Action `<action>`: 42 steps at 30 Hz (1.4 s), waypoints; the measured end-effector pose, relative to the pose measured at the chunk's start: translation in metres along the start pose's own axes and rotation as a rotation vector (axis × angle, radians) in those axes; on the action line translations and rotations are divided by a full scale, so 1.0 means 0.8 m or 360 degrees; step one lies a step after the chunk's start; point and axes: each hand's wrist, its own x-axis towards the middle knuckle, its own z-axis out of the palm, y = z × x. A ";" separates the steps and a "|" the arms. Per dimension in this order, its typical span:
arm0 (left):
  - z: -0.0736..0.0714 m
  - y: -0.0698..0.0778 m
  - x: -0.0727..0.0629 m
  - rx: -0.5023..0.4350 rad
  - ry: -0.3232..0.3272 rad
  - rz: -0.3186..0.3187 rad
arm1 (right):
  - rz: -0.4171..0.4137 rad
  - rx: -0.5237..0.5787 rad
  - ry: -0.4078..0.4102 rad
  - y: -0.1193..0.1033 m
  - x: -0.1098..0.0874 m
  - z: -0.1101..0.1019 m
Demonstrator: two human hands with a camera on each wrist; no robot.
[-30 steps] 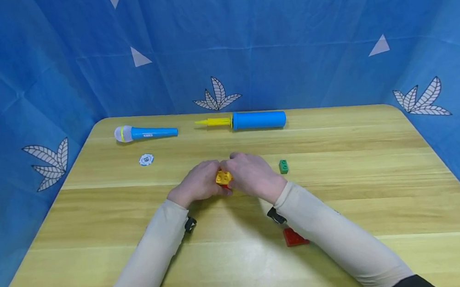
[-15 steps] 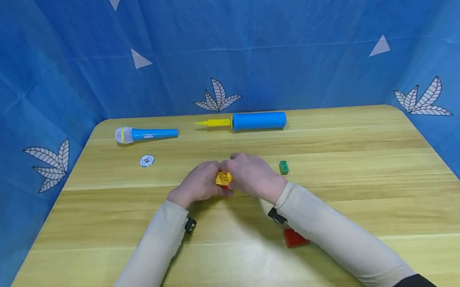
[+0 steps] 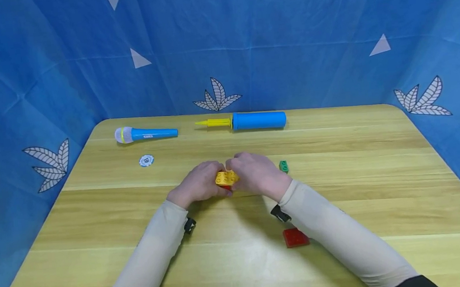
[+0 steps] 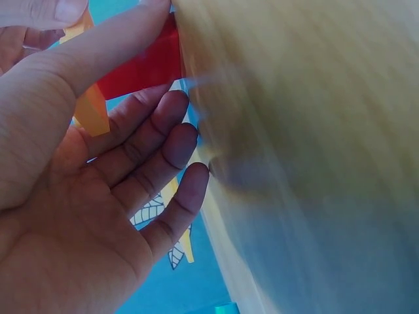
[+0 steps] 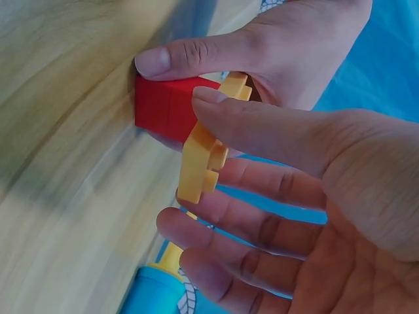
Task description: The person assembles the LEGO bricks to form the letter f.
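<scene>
Near the middle of the table, a yellow studded building brick sits on top of red building bricks. My left hand holds the red bricks between its thumb and fingers, low at the table surface. At the right end of the yellow brick is my right hand, its thumb against one side and its forefinger reaching round the other. The right wrist view shows its remaining fingers spread loosely below. Part of the yellow brick is hidden by the right hand.
A small green brick lies just right of the right hand. A flat red brick is beside the right forearm. Further back lie a toy microphone, a blue and yellow hand pump and a round chip.
My right hand has shifted slightly right along the yellow brick, so more of its studded top shows. The left hand and the bricks stay in place.
</scene>
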 end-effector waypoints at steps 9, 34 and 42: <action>0.000 0.000 0.000 0.0010 -0.0008 -0.0030 | 0.0079 -0.0009 -0.0054 0.006 -0.005 -0.004; 0.004 0.001 0.001 0.0040 -0.0027 -0.0073 | 0.0314 0.0172 -0.0099 0.074 -0.033 -0.010; 0.001 0.001 0.000 0.0041 -0.0018 -0.0074 | 0.0341 0.0191 -0.0121 0.092 -0.041 -0.012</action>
